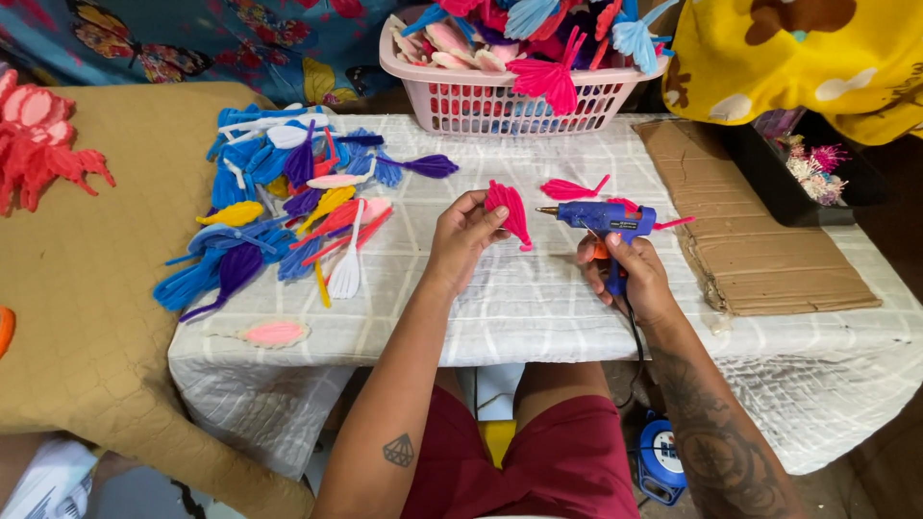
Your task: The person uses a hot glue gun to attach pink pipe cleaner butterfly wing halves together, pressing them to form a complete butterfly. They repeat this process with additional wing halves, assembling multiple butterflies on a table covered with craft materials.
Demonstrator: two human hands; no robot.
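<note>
Pink chenille leaf (509,211), pinched in the left hand (460,240), hovers mid-table beside the blue glue gun (604,223) gripped by the right hand (630,279) (nozzle pointing at it). Another pink leaf (569,188) lies just behind; a colourful leaf pile (288,207) covers the table's (538,308) left edge, cardboard (745,231) its right.

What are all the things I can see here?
petal: one, pink, in left hand
glue gun: one, blue, in right hand
loose petal: one, pink, on table by the gun's nozzle
petal pile: many, mostly blue, also purple, yellow, red, white, table's left
basket: one, pink, full of petals, table's far edge
cardboard: one sheet, brown, table's right
table cloth: one, white
red shapes: a few, far left
left hand: holds petal
right hand: holds gun
</note>
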